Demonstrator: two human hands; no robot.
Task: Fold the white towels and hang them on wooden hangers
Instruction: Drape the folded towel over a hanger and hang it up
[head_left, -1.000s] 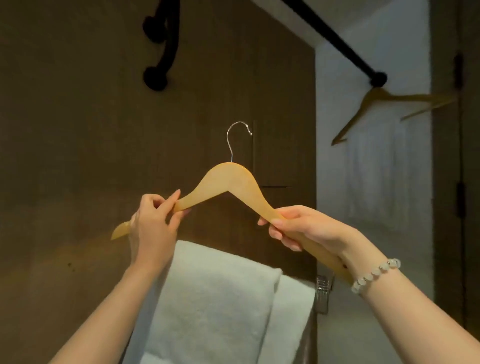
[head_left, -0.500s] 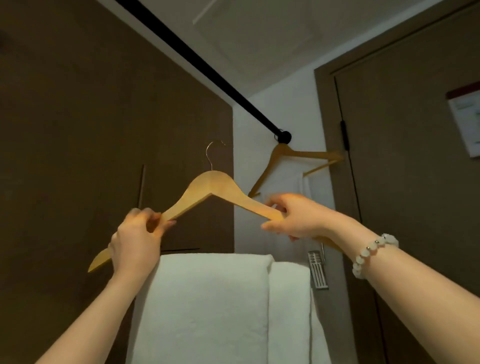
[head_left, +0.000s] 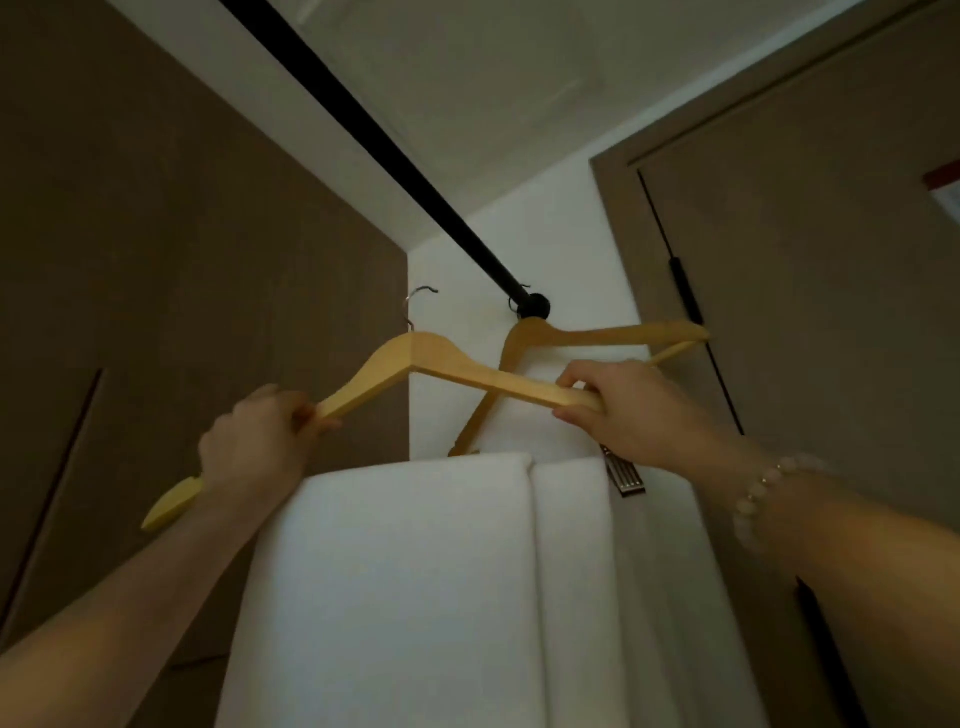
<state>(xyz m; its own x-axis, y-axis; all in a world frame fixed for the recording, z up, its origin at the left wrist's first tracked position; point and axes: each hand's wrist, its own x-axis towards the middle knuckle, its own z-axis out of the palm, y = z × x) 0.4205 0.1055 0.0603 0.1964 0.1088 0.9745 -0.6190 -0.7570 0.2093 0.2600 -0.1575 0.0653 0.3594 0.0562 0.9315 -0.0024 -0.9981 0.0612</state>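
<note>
Both arms reach up and forward, each hand holding one end of a wooden hanger (head_left: 415, 358) raised below the black rail (head_left: 374, 135). The left hand (head_left: 254, 447) is curled round the lower left arm of the hanger, fingers wrapped over the wood and thumb pressed beside them, with the tip of that arm sticking out below the wrist. The right hand (head_left: 623, 410) pinches the other arm between thumb underneath and fingers on top; a bead bracelet (head_left: 758, 499) sits on its wrist. The white towel (head_left: 405, 571) hangs just beneath both sets of fingers, folded in two layers, and what carries it is hidden behind the cloth. The hanger's metal hook (head_left: 415, 306) is blurred, well above the left fingers. Behind the right fingers a second hanger (head_left: 597, 335) hangs at the rail's end, partly covered by that hand, and a metal piece (head_left: 626, 475) below the right wrist is hard to make out. Since half a second ago the grips are unchanged, while the held hanger has come nearer the rail's end and the right hand now overlaps the hung hanger.
</note>
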